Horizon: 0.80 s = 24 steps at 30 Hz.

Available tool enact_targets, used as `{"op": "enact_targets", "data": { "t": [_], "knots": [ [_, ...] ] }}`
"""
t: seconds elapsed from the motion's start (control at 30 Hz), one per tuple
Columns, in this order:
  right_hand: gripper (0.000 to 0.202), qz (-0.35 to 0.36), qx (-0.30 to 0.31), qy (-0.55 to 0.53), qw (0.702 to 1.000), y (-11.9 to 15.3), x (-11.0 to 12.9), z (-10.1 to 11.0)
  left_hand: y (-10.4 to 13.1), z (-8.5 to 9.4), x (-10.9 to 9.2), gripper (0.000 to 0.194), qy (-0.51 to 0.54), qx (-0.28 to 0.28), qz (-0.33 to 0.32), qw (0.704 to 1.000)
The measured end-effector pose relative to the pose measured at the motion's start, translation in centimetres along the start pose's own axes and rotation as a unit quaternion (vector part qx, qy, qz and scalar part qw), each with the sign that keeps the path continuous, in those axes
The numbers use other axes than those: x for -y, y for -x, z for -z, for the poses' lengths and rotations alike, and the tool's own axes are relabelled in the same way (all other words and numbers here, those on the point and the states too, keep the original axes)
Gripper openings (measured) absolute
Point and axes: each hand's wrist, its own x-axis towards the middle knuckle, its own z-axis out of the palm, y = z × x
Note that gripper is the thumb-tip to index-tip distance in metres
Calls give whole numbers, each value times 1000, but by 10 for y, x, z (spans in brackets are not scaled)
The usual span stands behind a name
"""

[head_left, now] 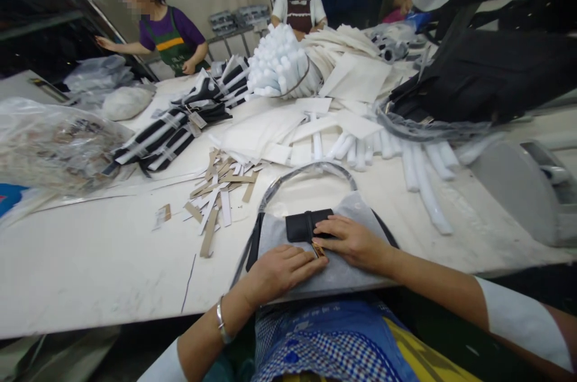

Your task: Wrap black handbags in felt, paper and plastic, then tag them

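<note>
A handbag (pixel 279 235) wrapped in pale grey tissue lies on the table in front of me, its curved handle (pixel 311 169) in clear plastic pointing away. At its middle sits a black flap (pixel 297 227) with a narrow strap, and a gold-coloured metal piece (pixel 318 250) just below. My left hand (pixel 282 271) rests on the tissue, fingers stretched out, tips at the metal piece. My right hand (pixel 358 241) lies over the flap's right end with fingers extended, one fingertip beside the metal piece. Both thumbs are mostly hidden.
Cut card strips (pixel 220 190) lie beyond the bag to the left. White foam tubes (pixel 283 63) are bundled at the back, with others (pixel 428 190) loose at right. A plastic bag (pixel 58 148) and black bundled straps (pixel 166 136) stand left. Two people work across the table.
</note>
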Motion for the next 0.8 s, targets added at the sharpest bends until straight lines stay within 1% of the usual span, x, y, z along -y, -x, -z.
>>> {"op": "enact_targets", "data": {
  "t": [0.07,0.1,0.17,0.23,0.3,0.37,0.53,0.63,0.7,0.8],
  "knots": [
    [37,-2,2,7,1000,0,1,-1,-3,2,-8,39,12,16,34,999],
    [37,-3,1,9,1000,0,1,-1,-3,2,-12,39,13,12,50,999],
    [36,-6,1,15,1000,0,2,-1,-2,0,-20,39,8,-8,68,998],
    [34,-2,-4,19,1000,0,4,-1,0,-3,-25,39,7,-30,68,997],
    [33,8,-11,18,1000,0,5,0,3,-7,-28,39,16,-37,62,997],
    [35,13,-10,13,1000,0,5,0,7,-12,-29,41,34,-30,65,997],
    [35,2,11,20,1000,0,3,-4,9,-18,-33,40,87,-27,115,989],
    [31,0,20,33,999,-2,3,-8,4,-17,-41,39,117,-1,160,980],
    [29,-8,29,46,999,-4,5,-9,1,-15,-47,43,136,25,190,972],
    [27,-6,44,64,997,-7,8,-8,-3,-14,-54,49,137,53,219,965]
  ]
}}
